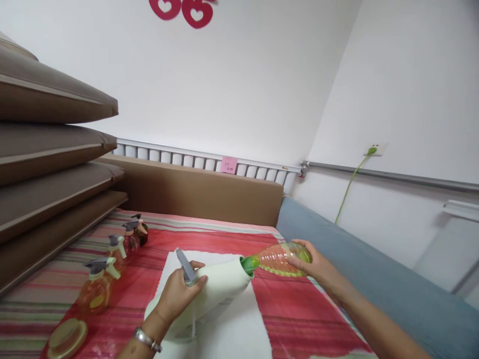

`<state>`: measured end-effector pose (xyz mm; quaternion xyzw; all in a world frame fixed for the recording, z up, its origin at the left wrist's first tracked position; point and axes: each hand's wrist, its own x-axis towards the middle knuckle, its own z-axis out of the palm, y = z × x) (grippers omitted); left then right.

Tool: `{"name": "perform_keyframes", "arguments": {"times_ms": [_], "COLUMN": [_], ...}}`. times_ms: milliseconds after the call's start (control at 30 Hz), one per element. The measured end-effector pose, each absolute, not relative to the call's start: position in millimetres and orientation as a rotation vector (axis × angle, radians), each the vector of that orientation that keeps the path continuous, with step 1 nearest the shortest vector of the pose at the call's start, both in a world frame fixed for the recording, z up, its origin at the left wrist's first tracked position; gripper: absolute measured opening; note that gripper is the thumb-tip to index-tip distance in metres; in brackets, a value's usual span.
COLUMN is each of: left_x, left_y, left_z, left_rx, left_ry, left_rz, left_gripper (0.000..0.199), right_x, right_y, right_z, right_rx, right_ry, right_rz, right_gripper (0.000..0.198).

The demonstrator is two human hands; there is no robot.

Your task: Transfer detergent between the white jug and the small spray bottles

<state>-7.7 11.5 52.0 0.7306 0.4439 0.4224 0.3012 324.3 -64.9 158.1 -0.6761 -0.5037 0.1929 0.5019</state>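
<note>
My left hand (179, 294) is closed around a grey trigger spray head (187, 267), whose thin dip tube (193, 319) hangs down. That hand also lies against a pale green container (222, 281), tilted with its round mouth to the right. My right hand (307, 259) is wrapped round the base of a clear yellow ribbed bottle (279, 258), tipped on its side. The bottle's neck meets the green inside of the container's mouth. A white sheet (247, 334) lies beneath the container.
Several spray bottles (95, 289) stand in a row on the left, with a round pale lid (67, 339) in front. Stacked brown cushions (56, 144) rise on the left. A brown board (202, 192) closes the back, and a blue padded side (374, 269) runs along the right.
</note>
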Motion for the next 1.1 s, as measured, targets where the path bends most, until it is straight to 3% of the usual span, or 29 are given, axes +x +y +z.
{"name": "perform_keyframes", "arguments": {"times_ms": [567, 900, 1100], "left_x": [-7.3, -13.2, -18.0], "left_y": [9.8, 6.6, 6.2], "left_z": [53.8, 48.7, 46.1], "left_rx": [1.964, 1.931, 1.89], "left_ry": [1.167, 1.145, 1.115], "left_rz": [1.1, 1.158, 1.178], "left_gripper": [0.036, 0.037, 0.038], "right_x": [296.7, 246.8, 245.5], "right_y": [-70.8, -88.1, -80.9], "right_z": [202.7, 219.2, 225.2], "right_rx": [-1.817, -1.445, -1.433], "right_ry": [-1.668, -2.437, -2.435], "right_rz": [0.122, -0.627, -0.578], "right_gripper": [0.065, 0.061, 0.062]}}
